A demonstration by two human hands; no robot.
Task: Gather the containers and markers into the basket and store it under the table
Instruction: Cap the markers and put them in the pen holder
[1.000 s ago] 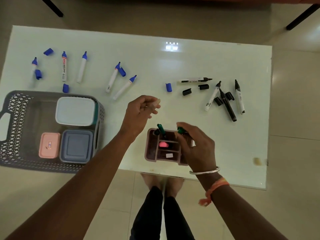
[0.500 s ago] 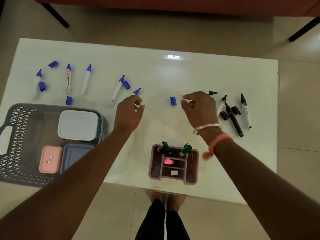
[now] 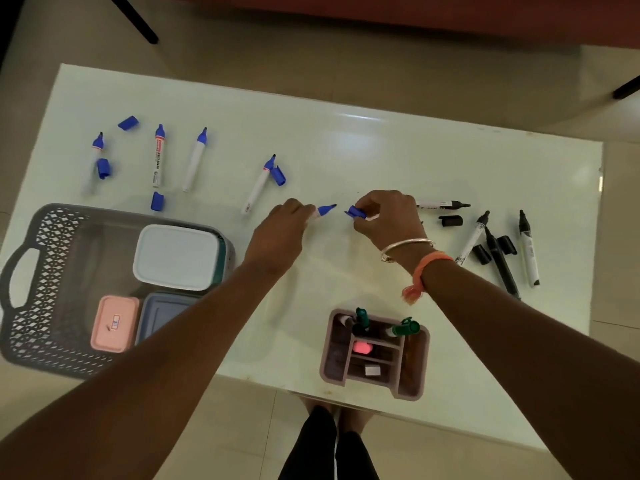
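- Pen holder (image 3: 412,375) sits at the near edge of the table (image 3: 381,150), with two green markers (image 3: 405,329) stood in it. It is not yet in the basket.
- Basket (image 3: 41,233) is at the near left corner, with three lidded containers (image 3: 175,256) laid inside. It is judged rigid and light, best lifted by the end handle plus the opposite rim.
- Mid-table, a blue marker (image 3: 325,210) is pinched by its barrel in the left hand (image 3: 284,230), tip pointing right. A blue cap (image 3: 356,213) is pinched in the right hand (image 3: 388,216), just apart from the tip.
- Marker is judged light, stiff and smooth. Hold is best taken mid-barrel, clear of the inked tip. The cap is small and easily dropped.
- Farther back, other blue markers (image 3: 157,157) lie uncapped at the left and black markers (image 3: 498,258) at the right.
- Versus 0.5 s ago: the cap lay on the table then and is now picked up. The marker is now aimed at it.
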